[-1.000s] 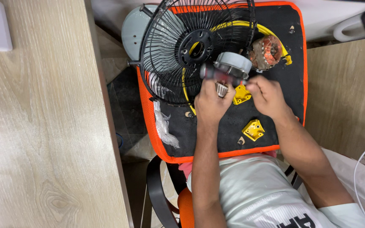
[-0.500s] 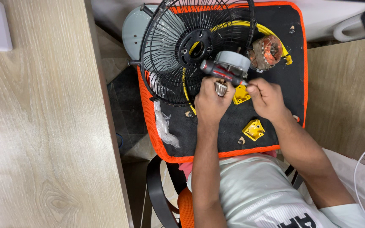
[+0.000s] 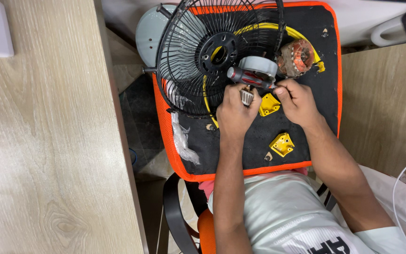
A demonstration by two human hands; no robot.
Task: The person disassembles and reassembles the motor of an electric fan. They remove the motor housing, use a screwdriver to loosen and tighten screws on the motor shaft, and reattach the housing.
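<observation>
1. Wood-grain desk point(image 3: 38, 141) fills the left of the view; a second wooden surface point(image 3: 381, 103) lies to the right, and between them sits a black pad with an orange border point(image 3: 165, 122) that carries the work.
2. On the pad's upper left, a black wire fan guard point(image 3: 203, 56) rests, overhanging the pad's top and left edges; a pale grey round base point(image 3: 147, 33) shows behind it.
3. Left hand point(image 3: 235, 112) is closed around a small metal part point(image 3: 246, 97) near the pad's centre, just below the guard's lower right rim.
4. Right hand point(image 3: 298, 101) pinches the tip end of a screwdriver with a red and grey handle point(image 3: 247, 77), fingers closed on it; the tool lies nearly level, handle pointing left over the left hand.
5. A grey motor housing point(image 3: 258, 65) sits just above the screwdriver, touching the guard.
6. A copper-wound motor core point(image 3: 297, 57) lies near the pad's upper right, beside a yellow cable point(image 3: 301, 34).
7. Two yellow plastic pieces lie on the pad: one point(image 3: 269, 104) between the hands, one point(image 3: 282, 144) near the lower edge.
8. A crumpled clear plastic bag point(image 3: 182, 141) lies along the pad's left edge.
</observation>
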